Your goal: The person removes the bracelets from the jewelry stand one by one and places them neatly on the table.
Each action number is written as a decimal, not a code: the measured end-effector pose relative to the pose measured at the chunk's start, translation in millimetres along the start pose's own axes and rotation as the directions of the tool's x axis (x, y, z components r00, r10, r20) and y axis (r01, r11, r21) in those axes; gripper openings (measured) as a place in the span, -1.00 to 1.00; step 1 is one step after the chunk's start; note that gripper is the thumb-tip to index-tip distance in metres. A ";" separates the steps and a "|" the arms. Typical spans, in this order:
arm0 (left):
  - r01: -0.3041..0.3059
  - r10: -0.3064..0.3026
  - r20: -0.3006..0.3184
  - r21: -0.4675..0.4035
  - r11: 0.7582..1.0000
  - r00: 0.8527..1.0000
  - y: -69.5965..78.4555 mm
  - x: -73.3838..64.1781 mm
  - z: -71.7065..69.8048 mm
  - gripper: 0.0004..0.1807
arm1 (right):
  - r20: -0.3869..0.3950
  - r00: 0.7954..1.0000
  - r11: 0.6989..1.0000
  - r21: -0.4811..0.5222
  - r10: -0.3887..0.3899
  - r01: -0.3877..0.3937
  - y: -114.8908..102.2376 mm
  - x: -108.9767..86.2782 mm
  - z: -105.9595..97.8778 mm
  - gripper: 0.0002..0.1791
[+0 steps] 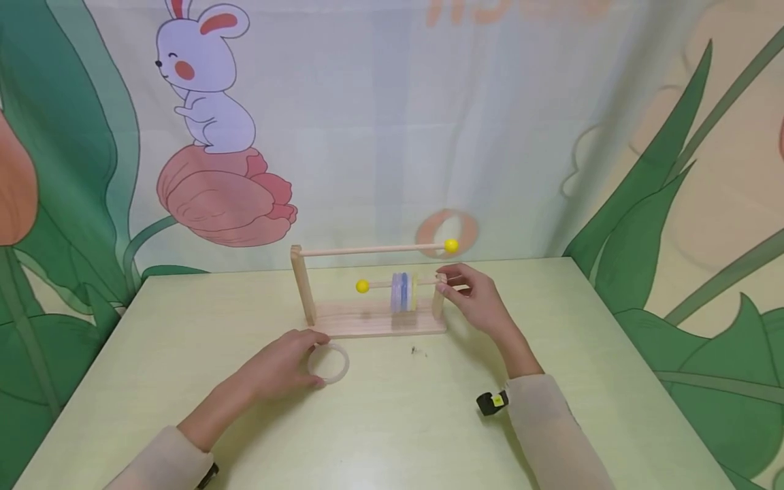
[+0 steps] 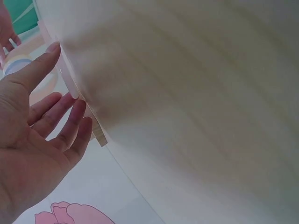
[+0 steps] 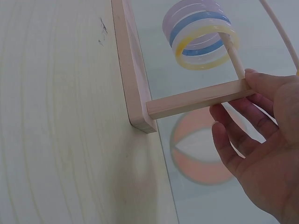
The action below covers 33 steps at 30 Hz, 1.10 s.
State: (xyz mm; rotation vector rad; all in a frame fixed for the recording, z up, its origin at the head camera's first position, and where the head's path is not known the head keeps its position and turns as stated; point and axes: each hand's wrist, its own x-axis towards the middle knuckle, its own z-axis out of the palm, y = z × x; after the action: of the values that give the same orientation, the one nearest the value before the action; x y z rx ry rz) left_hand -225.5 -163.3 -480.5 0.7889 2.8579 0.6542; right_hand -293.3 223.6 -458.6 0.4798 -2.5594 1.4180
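Note:
A wooden ring stand (image 1: 380, 328) has a long upper rod (image 1: 373, 250) and a shorter lower rod (image 1: 380, 284), each tipped with a yellow ball. Several bangle-like rings (image 1: 401, 292) in lavender, blue, whitish and yellow hang on the lower rod. My right hand (image 1: 480, 303) grips the top of the short right post (image 3: 201, 99) between thumb and fingers. In front of the stand's left end, my left hand (image 1: 278, 364) holds a whitish ring (image 1: 346, 363) by its edge between thumb and fingers. Whether that ring touches the table cannot be told.
The pale wooden table (image 1: 392, 429) carries a small dark mark (image 1: 418, 351) in front of the stand. A printed curtain (image 1: 343, 136) with a rabbit and plants hangs behind the table's back edge. A black strap device (image 1: 492, 403) sits at the right sleeve.

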 end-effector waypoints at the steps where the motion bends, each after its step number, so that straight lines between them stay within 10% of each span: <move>1: 0.001 -0.001 -0.002 0.007 1.000 1.000 -0.3 0.1 0.5 -0.20 | 0.000 1.000 1.000 0.000 -0.001 0.001 -0.2 0.0 0.2 -0.65; 21: 0.018 -0.017 0.015 -0.043 0.999 1.000 2.4 -0.4 -3.2 -0.22 | -0.006 1.000 1.000 0.009 0.026 -0.026 -1.6 -1.9 -0.2 -0.63; 33: -0.057 0.048 -0.077 -0.117 0.992 0.996 20.8 4.5 -26.0 -0.29 | -0.001 1.000 1.000 0.003 0.010 -0.010 -2.9 -0.9 0.3 -0.64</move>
State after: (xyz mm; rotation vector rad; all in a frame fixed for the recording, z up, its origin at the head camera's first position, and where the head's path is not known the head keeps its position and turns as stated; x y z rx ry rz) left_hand -225.1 -154.7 -448.1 0.8414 2.8395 0.8690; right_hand -291.4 222.0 -456.7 0.4673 -2.5624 1.4255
